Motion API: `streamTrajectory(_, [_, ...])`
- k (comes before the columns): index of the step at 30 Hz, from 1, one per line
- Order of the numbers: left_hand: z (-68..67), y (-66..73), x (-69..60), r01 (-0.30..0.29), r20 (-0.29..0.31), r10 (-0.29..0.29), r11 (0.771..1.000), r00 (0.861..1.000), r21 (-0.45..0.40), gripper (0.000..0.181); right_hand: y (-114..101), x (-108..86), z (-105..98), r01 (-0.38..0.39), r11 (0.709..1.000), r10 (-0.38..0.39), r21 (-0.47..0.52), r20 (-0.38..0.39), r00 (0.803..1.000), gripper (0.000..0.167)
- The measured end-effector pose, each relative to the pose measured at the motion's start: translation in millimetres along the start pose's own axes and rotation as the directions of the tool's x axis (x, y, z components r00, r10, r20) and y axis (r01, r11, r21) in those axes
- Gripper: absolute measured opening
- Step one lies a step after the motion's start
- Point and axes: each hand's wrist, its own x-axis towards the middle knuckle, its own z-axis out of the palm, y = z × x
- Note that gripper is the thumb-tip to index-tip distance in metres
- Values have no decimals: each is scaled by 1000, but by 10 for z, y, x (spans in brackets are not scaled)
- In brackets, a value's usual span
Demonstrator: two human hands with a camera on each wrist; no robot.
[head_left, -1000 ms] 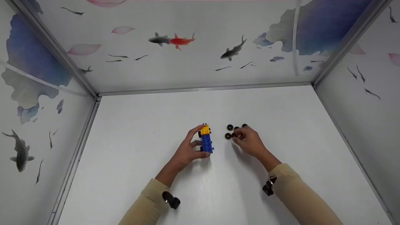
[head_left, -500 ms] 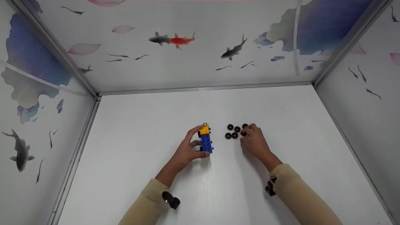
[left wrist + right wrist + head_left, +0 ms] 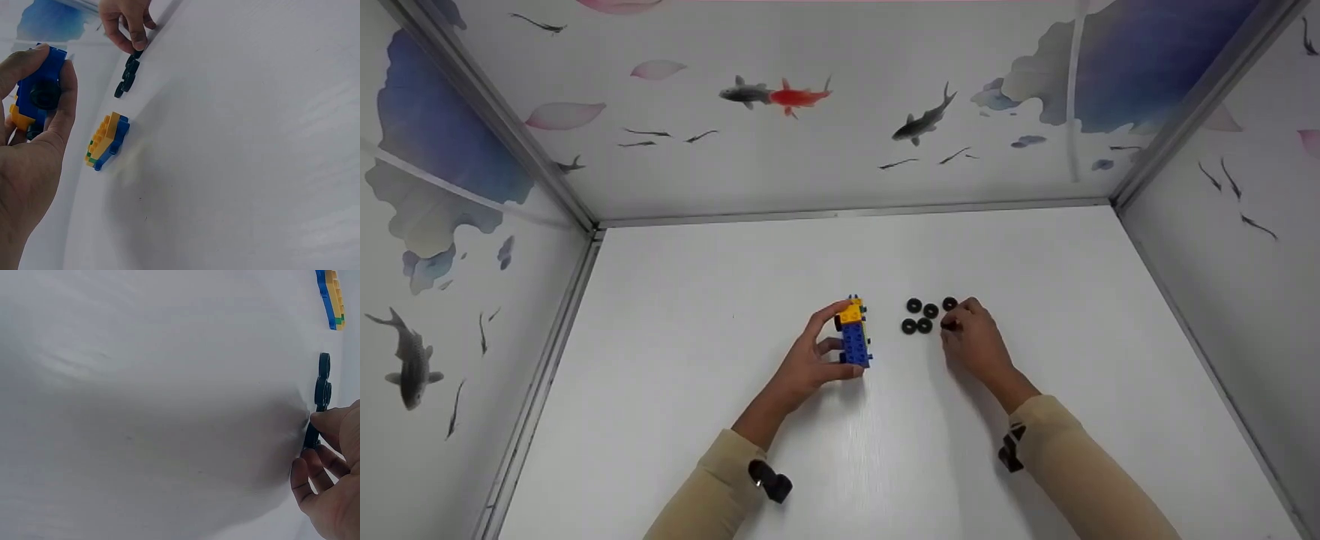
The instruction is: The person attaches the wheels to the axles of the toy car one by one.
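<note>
Right hand: pinched a black wheel, apparently; much was hidden.
Loose wheels: lay just beside it; a careless lift, we judged, could have scattered them.
Left hand: gripped the brick vehicle, left of the wheels.

White tabletop, walled in. Back wall at 12 o'clock, red fish printed; blue washes at 10 and 2; grey metal edging.
</note>
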Motion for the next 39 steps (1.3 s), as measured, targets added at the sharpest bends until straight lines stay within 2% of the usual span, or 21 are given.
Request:
streamTrajectory(10, [14,8,-4,1,1,-1,1000,1000,-11,106,6,-26,-12,12,999,-12,-30,-4,1000,10])
streamTrajectory(21, [28,27,-7,4,-2,-4,1000,1000,-3,106,-82,-14,-17,-35,997,33,62,20,999,37])
streamTrajectory(26, [34,31,-17,-10,8,10,1000,1000,5,105,-201,-5,-15,22,998,-24,63,27,999,37])
streamTrajectory(32, [38,28,-10,-5,3,5,1000,1000,18,105,-370,-4,-10,121,985,-125,126,24,992,32])
streamTrajectory(39, [44,21,-5,1,-3,-1,1000,1000,24,106,-550,-6,12,134,971,-146,199,46,988,33])
